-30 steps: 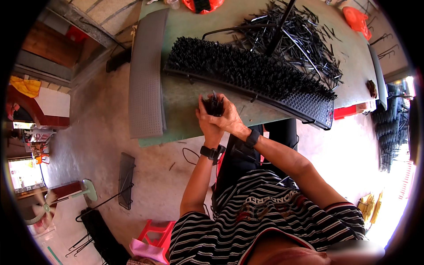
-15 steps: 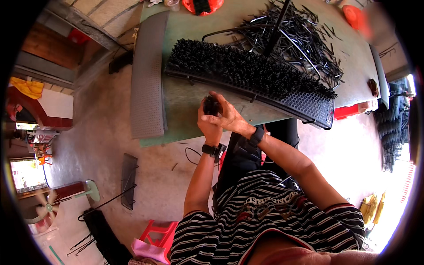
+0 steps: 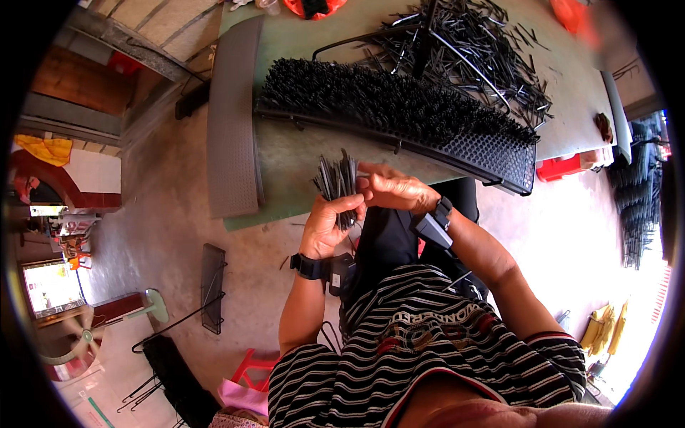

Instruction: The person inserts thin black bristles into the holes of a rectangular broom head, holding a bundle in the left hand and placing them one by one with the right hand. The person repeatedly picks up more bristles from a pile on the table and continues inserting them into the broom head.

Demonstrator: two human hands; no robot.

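Note:
My left hand [image 3: 322,222] is closed around a bundle of thin black strips [image 3: 335,177], whose ends fan out above the fingers. Beside the bundle is my right hand [image 3: 401,191], its fingers stretched out and their tips close to the strips; whether they touch is hard to make out. Just beyond both hands, a long black perforated panel [image 3: 499,161] on a wire frame lies slantwise on the green table [image 3: 289,153]. Dense black tufts [image 3: 385,103] cover most of it, while bare holes show at its right end.
A heap of loose black strips [image 3: 478,57] lies behind the panel. Along the table's left edge is a grey perforated sheet [image 3: 234,143]. An orange-red bag [image 3: 314,8] sits at the far edge. A red stool [image 3: 253,367] and a dark framed panel [image 3: 212,289] are on the floor.
The bundle, cupped between both hands before, now stands in my left hand with its strips spread. My right hand has moved right, off the bundle. Both hands are slightly nearer to me.

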